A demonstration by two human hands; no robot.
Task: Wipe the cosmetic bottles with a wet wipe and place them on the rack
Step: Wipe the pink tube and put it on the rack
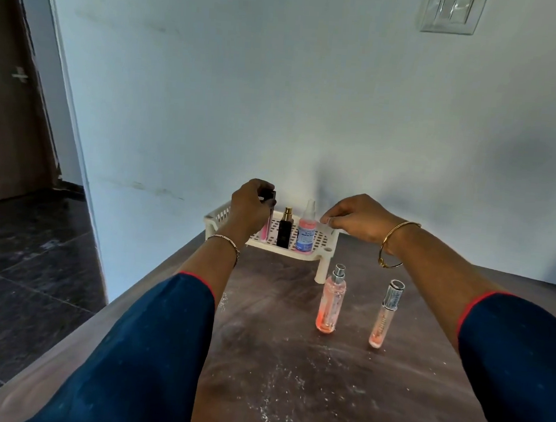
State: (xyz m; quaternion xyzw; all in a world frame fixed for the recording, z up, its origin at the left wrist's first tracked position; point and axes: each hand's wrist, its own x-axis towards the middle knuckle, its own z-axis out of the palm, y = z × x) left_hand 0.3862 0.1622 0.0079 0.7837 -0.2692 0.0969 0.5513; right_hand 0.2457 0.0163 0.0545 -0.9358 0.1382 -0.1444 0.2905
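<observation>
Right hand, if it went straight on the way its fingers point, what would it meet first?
Probably the blue-labelled bottle on the rack: the right hand points left at its neck, close beside it. Depth is unclear, so it might pass just in front.

Blue sleeves, two bracelets
Left sleeve (pixel 146 350) and right sleeve (pixel 520 363) dark blue, cuffs edged red; thin bracelet (pixel 226 239) behind the left hand (pixel 248 207); plain gold bangle (pixel 388 235) behind the right hand (pixel 359 220).

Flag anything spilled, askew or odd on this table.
White powdery specks are scattered over the dark table near its front edge, like spilled powder or residue. Nothing has tipped over.
</observation>
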